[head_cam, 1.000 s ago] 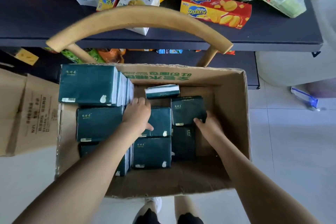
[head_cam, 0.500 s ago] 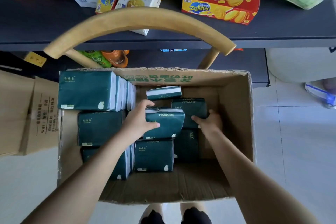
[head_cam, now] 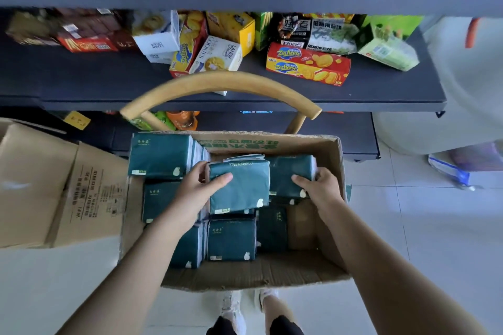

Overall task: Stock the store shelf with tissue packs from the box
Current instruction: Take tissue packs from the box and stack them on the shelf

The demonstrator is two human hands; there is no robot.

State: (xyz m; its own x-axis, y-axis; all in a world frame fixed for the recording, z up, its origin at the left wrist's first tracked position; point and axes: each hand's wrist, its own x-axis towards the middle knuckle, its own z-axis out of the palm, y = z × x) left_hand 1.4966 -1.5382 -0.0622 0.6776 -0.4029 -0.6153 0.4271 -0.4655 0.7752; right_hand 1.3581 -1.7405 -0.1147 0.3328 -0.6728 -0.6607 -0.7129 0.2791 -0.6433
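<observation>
Cardboard fills our far left: a closed carton (head_cam: 54, 187) on the pale floor (head_cam: 435, 226), just beside the left wall of the open box (head_cam: 330, 149) that we lean over. Inside the box, along that left wall, dark green tissue packs stand in a raised stack (head_cam: 160, 155). More packs (head_cam: 231, 242) lie flat and lower, nearer to us.

Our left hand (head_cam: 196, 193) grips one tissue pack (head_cam: 242, 187) at its left edge, with the thumb on the top face and the fingers curled round the far left corner. This pack is tilted and sits above the flat ones, near the middle of the box. Just to its right, our right hand (head_cam: 321, 190) holds a second pack (head_cam: 288, 174), thumb on top and fingers wrapped round its right edge, close to the box's right wall. The two held packs overlap slightly.

Beyond the box's far wall a curved wooden chair back (head_cam: 217, 84) arches, and behind it runs the dark shelf (head_cam: 81, 81). From left to right the shelf carries blurred red boxes, a white cookie box (head_cam: 217, 56), a red and yellow Zecheese box (head_cam: 307, 65) and green packets (head_cam: 389, 49). We see none of our tissue packs on it. At far right a white and blue bag (head_cam: 457, 171) lies on the floor.
</observation>
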